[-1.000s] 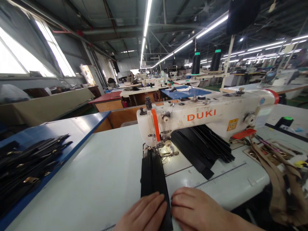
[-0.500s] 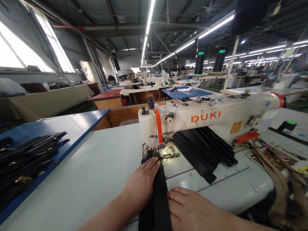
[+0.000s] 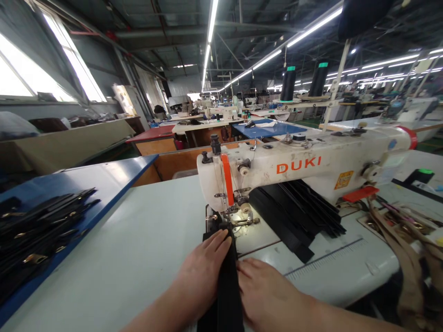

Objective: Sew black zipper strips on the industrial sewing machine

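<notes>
A long black fabric strip [image 3: 228, 295] runs from the near edge up under the presser foot of a white sewing machine [image 3: 297, 161]. My left hand [image 3: 204, 263] lies flat on the strip just in front of the needle area, fingers extended and pressing it down. On the strip's right edge, my right hand [image 3: 263, 286] has its fingers curled round the fabric; its thumb is hidden. A metal edge guide [image 3: 247, 222] sits right of the foot, lit by the machine's lamp.
Stacked black strips [image 3: 297, 216] lie under the machine arm. Black pieces with gold hardware [image 3: 44, 230] cover part of the blue table [image 3: 131, 170] at left. Tan straps [image 3: 408, 276] hang over the right side, by a tray of metal parts. Black thread cones [image 3: 288, 85] stand behind the machine.
My right hand has slid a little forward along the strip, toward the machine. The left hand stays near the presser foot, with the strip under it. The view has shifted slightly.
</notes>
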The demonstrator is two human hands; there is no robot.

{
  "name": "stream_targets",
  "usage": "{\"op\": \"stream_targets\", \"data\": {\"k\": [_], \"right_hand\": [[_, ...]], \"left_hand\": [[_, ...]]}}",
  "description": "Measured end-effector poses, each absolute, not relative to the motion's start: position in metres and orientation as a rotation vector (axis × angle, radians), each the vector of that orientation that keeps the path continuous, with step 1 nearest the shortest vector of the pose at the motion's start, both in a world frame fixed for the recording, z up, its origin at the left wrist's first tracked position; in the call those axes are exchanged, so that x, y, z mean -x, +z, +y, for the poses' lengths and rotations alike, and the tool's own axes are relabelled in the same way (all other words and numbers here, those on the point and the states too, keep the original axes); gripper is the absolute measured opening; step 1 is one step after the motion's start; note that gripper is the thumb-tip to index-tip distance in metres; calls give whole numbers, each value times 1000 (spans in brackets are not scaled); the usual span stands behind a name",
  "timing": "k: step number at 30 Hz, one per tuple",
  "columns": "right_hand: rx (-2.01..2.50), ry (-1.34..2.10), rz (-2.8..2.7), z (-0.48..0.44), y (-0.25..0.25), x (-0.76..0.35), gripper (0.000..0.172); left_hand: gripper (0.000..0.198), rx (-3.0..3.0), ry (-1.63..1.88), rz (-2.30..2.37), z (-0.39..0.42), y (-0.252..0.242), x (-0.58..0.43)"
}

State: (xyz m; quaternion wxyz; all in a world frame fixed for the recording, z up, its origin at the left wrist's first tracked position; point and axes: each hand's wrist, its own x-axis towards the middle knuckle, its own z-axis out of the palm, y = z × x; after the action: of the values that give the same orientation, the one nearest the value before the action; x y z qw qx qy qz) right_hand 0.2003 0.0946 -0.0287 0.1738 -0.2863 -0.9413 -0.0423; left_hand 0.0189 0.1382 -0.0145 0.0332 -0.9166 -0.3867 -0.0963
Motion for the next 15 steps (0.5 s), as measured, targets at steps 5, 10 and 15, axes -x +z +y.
{"op": "stream_targets", "data": {"k": [5, 10, 15], "right_hand": [[767, -295, -2494, 87, -55, -193, 13], [730, -388, -2458, 91, -74, -185, 14], [832, -381, -2393, 94, -94, -175, 17]], "left_hand": [[64, 2716, -447, -1053, 123, -31, -6], [74, 2649, -539, -948, 128, -39, 0], [85, 2632, -599, -809, 135, -42, 3]]}}
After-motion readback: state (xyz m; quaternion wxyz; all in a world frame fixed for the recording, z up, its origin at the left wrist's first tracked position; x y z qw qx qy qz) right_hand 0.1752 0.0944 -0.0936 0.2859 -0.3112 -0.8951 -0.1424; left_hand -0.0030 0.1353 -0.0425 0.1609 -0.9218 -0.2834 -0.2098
